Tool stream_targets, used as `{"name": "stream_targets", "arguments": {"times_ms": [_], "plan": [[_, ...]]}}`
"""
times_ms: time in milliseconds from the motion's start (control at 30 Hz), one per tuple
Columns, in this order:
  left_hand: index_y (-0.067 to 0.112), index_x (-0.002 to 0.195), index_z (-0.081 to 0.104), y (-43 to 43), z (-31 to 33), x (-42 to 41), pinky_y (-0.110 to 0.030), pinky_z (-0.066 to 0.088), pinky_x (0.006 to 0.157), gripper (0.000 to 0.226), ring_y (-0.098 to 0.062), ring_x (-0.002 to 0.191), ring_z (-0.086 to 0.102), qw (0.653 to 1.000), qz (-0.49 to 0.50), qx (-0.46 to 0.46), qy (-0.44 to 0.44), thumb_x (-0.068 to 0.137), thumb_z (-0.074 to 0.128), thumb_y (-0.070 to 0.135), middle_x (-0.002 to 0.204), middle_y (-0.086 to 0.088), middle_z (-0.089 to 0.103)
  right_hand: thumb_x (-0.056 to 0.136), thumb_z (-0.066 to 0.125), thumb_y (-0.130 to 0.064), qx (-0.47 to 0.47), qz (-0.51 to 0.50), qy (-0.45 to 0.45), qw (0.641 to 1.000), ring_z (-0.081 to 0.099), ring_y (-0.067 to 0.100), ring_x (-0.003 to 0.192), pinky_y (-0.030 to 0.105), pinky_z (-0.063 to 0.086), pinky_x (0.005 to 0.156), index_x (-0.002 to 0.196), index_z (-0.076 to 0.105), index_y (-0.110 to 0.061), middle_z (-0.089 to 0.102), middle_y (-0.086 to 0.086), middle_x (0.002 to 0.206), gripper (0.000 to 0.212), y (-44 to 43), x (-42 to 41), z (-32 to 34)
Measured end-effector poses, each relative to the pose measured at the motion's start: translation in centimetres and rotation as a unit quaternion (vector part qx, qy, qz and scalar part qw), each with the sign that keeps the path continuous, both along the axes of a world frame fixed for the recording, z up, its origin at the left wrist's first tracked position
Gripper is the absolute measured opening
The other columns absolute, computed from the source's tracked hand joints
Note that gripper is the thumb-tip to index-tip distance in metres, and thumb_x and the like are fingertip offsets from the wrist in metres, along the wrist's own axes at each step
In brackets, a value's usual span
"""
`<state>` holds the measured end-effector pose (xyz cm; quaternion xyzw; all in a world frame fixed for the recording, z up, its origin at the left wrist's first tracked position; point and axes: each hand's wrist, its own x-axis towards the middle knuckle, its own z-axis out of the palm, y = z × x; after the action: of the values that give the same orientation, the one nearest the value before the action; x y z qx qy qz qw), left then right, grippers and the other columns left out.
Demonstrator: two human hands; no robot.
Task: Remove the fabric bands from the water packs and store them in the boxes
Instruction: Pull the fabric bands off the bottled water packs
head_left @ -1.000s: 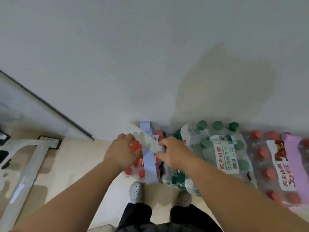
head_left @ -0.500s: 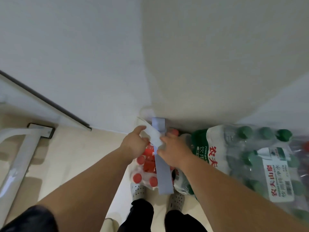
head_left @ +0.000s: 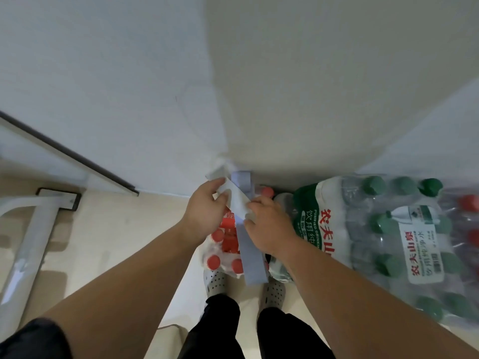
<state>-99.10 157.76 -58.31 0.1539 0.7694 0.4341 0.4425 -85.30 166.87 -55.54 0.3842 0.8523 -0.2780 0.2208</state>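
Head view: a small pack of red-capped bottles [head_left: 223, 244] is seen on the floor against the wall [head_left: 129, 86], and it is taken as the landmark. A pale blue fabric band [head_left: 250, 257] is wrapped lengthwise over this pack, from its far end at the wall to its near edge above the shoes [head_left: 217, 281]. A loose white end of the band [head_left: 237, 200] is lifted off the pack's top and is stretched diagonally between the two hands. The left hand [head_left: 204, 213] is placed over the pack's left side, its grip pinched on the upper part of the loose end by thumb and fingers. The right hand [head_left: 269, 224] is placed over the pack's right side, its grip closed on the lower part of the same strip where it meets the wrapped band. Directly right of the red-capped pack, touching it, a larger pack of green-capped bottles [head_left: 375, 229] with a white and green label is recorded. Far left of the pack, a white metal frame [head_left: 31, 229] is seen standing on the beige floor [head_left: 116, 229].
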Motion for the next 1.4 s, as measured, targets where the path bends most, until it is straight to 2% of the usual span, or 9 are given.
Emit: {"name": "stream_targets", "arguments": {"times_ms": [133,300,467,600,700,833,1067,1267,1400], "plan": [[0.031,0.129,0.062,-0.3,3.7,1.1,-0.038,0.054,0.092,0.034,-0.022,0.093,0.067,0.999,-0.005,0.039,-0.005,0.097,0.055,0.023,0.117,0.002,0.068,0.1,0.054,-0.028,-0.019,-0.057,0.035,0.998,0.049,0.024,0.126,0.042,0.044,0.108,0.139,0.057,-0.013,0.048,0.002,0.142,0.042,-0.5,1.3,2.7],[0.023,0.114,0.073,-0.7,10.4,3.0,-0.023,0.041,0.058,0.028,-0.008,0.05,0.046,0.995,-0.002,0.095,0.011,0.098,0.053,0.01,0.056,0.016,0.056,0.1,0.059,-0.034,-0.079,-0.19,0.105,0.973,0.06,0.013,0.107,0.028,0.047,0.093,0.127,0.067,-0.02,0.062,-0.008,0.118,0.031,-0.7,4.4,9.0],[0.023,0.094,0.078,-0.3,15.4,4.7,-0.025,0.054,0.079,0.029,-0.005,0.084,0.07,0.988,-0.043,0.144,0.028,0.094,0.059,0.002,0.095,0.008,0.076,0.095,0.066,-0.035,-0.091,-0.265,0.195,0.94,0.068,0.006,0.091,0.027,0.053,0.083,0.104,0.074,-0.026,0.074,-0.013,0.097,0.015,0.1,6.8,14.1],[0.028,0.091,0.077,0.7,19.0,6.4,-0.044,0.052,0.065,0.032,-0.028,0.066,0.061,0.978,-0.09,0.181,0.049,0.091,0.062,0.0,0.073,-0.008,0.068,0.094,0.07,-0.025,-0.088,-0.304,0.301,0.9,0.067,-0.005,0.084,0.013,0.05,0.077,0.102,0.074,-0.023,0.074,-0.013,0.093,0.009,0.9,8.3,18.5],[0.038,0.105,0.067,1.9,22.2,8.3,-0.05,0.054,0.066,0.041,-0.04,0.069,0.06,0.972,-0.093,0.214,0.033,0.089,0.062,0.001,0.077,-0.02,0.064,0.093,0.071,-0.016,-0.118,-0.327,0.366,0.863,0.071,0.004,0.083,0.02,0.055,0.077,0.098,0.074,-0.02,0.078,-0.004,0.089,0.007,1.2,10.1,20.8],[0.039,0.133,0.049,3.6,25.9,11.5,-0.032,0.049,0.061,0.061,-0.02,0.061,0.059,0.961,-0.126,0.243,0.028,0.089,0.062,-0.002,0.069,-0.005,0.065,0.092,0.071,-0.009,-0.128,-0.368,0.418,0.821,0.072,0.014,0.076,0.033,0.06,0.079,0.104,0.07,-0.01,0.076,0.008,0.084,0.011,1.8,13.6,23.2],[0.018,0.094,0.07,6.2,31.3,19.7,-0.039,0.053,0.06,0.01,-0.025,0.063,0.061,0.953,-0.1,0.287,0.016,0.093,0.066,0.01,0.068,-0.022,0.064,0.091,0.072,-0.002,-0.157,-0.392,0.501,0.756,0.069,0.017,0.071,0.026,0.056,0.068,0.102,0.07,-0.003,0.073,0.017,0.081,0.011,2.7,21.6,27.1],[0.014,0.089,0.07,9.3,33.4,29.2,-0.032,0.046,0.055,0.007,-0.02,0.059,0.053,0.95,-0.089,0.296,0.044,0.092,0.065,0.01,0.062,-0.008,0.054,0.091,0.069,0.002,-0.186,-0.403,0.553,0.705,0.069,0.01,0.061,0.021,0.055,0.06,0.099,0.071,-0.002,0.074,0.005,0.072,0.01,4.5,30.6,29.6],[0.014,0.096,0.069,10.6,33.9,34.9,-0.032,0.049,0.059,0.009,-0.024,0.06,0.062,0.949,-0.099,0.295,0.048,0.093,0.064,0.006,0.064,-0.009,0.066,0.09,0.071,0.0,-0.177,-0.393,0.552,0.714,0.067,0.01,0.061,0.026,0.056,0.062,0.1,0.07,-0.003,0.075,0.003,0.072,0.01,5.9,36.7,30.2]]}}
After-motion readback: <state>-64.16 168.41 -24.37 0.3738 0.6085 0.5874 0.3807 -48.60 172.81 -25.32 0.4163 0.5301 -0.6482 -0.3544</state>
